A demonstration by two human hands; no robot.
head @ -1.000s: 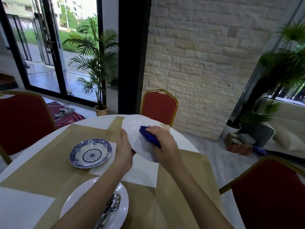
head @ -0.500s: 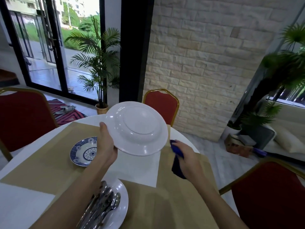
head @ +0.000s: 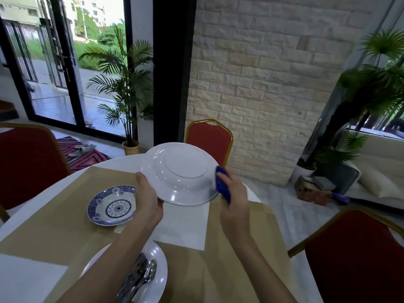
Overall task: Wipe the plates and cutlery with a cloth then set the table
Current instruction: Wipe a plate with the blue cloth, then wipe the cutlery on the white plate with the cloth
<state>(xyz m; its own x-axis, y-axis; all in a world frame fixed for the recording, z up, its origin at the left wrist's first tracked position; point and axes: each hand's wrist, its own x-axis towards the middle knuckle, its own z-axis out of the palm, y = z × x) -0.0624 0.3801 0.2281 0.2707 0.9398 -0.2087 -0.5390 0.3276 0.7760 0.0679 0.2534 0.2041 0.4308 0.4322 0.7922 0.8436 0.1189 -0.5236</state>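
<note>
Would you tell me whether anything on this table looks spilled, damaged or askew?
Nothing stands out. The left hand holds the white plate underside up, the right hand holds the blue cloth at its rim; the patterned bowl sits upright, cutlery piled on the near plate.

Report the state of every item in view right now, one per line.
Round white ceramic plate: held in the air, tilted, underside toward the camera.
Left hand: grips that plate's left rim.
Blue cloth: bunched against the plate's right rim.
Right hand: holds the cloth.
Blue-and-white patterned round dish: upright on the tan placemat, empty.
Second white plate: lying flat, carrying cutlery.
Metal cutlery: piled on the second plate.
</note>
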